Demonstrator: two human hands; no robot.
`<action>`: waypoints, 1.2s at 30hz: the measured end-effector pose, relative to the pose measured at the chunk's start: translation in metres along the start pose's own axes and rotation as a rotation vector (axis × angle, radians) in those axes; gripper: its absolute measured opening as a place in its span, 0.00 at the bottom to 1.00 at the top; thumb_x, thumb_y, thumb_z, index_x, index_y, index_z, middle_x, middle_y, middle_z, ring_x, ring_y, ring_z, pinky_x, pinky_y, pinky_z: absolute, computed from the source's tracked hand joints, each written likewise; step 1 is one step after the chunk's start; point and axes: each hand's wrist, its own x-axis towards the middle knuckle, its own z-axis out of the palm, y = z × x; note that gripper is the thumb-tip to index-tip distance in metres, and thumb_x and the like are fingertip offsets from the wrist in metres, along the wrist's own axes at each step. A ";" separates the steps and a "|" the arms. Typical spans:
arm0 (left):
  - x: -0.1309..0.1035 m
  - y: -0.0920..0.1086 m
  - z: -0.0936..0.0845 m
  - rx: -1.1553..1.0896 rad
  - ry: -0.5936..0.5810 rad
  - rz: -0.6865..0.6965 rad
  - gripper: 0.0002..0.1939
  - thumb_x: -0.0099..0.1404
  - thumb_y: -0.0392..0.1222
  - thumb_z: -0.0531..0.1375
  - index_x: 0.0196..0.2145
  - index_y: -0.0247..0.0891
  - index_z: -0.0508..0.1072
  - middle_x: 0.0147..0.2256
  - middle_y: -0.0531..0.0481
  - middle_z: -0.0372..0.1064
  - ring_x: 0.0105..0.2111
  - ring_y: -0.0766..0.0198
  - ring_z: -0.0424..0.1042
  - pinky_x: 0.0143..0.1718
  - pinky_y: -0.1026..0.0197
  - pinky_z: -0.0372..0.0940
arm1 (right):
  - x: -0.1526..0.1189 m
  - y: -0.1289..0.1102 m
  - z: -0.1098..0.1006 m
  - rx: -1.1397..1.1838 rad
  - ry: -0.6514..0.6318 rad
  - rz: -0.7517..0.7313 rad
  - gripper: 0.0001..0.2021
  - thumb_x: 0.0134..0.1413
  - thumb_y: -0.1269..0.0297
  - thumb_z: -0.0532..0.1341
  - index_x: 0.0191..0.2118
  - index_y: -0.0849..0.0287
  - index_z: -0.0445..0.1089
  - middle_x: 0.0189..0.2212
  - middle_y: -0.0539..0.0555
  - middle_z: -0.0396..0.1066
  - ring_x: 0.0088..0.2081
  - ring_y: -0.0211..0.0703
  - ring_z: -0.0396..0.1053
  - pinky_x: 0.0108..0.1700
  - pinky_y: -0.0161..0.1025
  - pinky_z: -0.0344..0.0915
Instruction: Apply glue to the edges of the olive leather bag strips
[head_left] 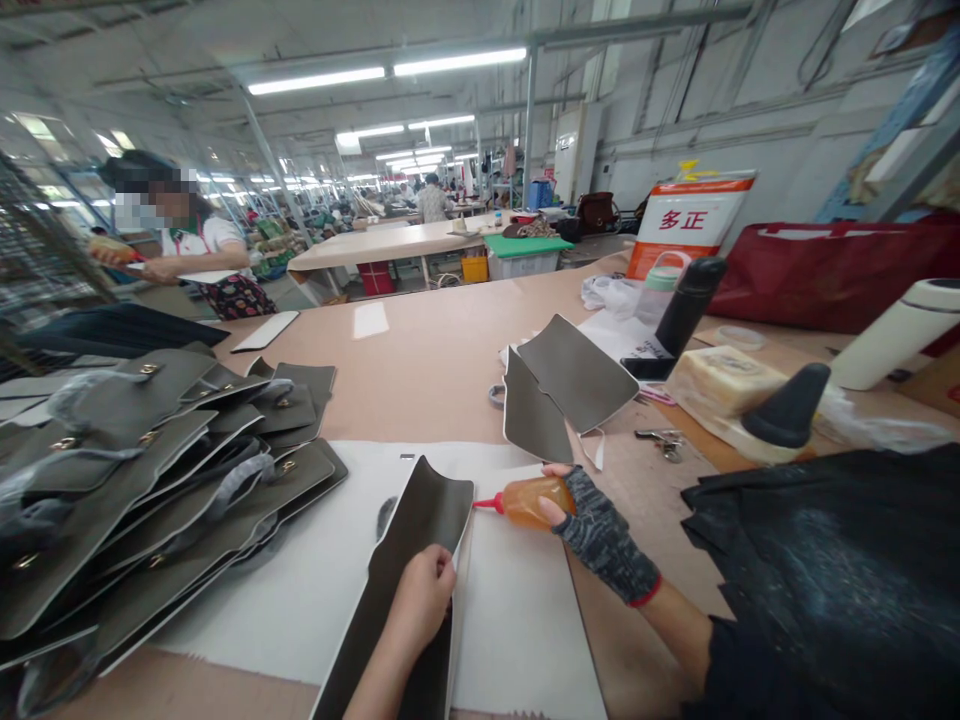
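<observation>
My left hand (420, 600) presses down on a long dark grey leather piece (409, 560) lying on a white sheet (315, 560). My right hand (592, 525), in a fingerless knit glove, grips an orange squeeze bottle (525, 500). Its red nozzle touches the right edge of the leather piece near the top. Two more cut grey panels (562, 385) lie just beyond on the table.
A pile of several grey bag flaps with clasps (150, 470) fills the left. A black bottle (686, 305), a black cone (787, 405), a white roll (900, 330) and keys (664, 440) sit at the right. A co-worker (202, 260) stands at the far left.
</observation>
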 end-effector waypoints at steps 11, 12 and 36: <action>0.002 0.000 0.001 -0.014 -0.019 0.006 0.08 0.59 0.32 0.46 0.24 0.39 0.60 0.18 0.58 0.56 0.17 0.69 0.63 0.14 0.69 0.56 | 0.001 0.001 -0.002 -0.104 -0.054 -0.118 0.16 0.54 0.60 0.55 0.48 0.57 0.59 0.44 0.58 0.67 0.47 0.47 0.65 0.51 0.46 0.63; 0.002 -0.001 0.001 -0.015 -0.019 0.006 0.08 0.59 0.32 0.46 0.25 0.39 0.60 0.18 0.58 0.57 0.17 0.69 0.63 0.14 0.69 0.57 | 0.000 0.001 -0.002 -0.102 -0.065 -0.124 0.16 0.54 0.60 0.55 0.48 0.57 0.59 0.44 0.57 0.67 0.48 0.46 0.65 0.52 0.46 0.63; 0.001 0.001 0.001 -0.044 -0.018 -0.011 0.07 0.58 0.34 0.49 0.24 0.39 0.61 0.16 0.59 0.56 0.16 0.69 0.62 0.15 0.68 0.57 | -0.034 -0.010 -0.011 -0.032 -0.170 -0.039 0.16 0.54 0.62 0.55 0.49 0.57 0.60 0.44 0.57 0.67 0.46 0.45 0.67 0.51 0.45 0.64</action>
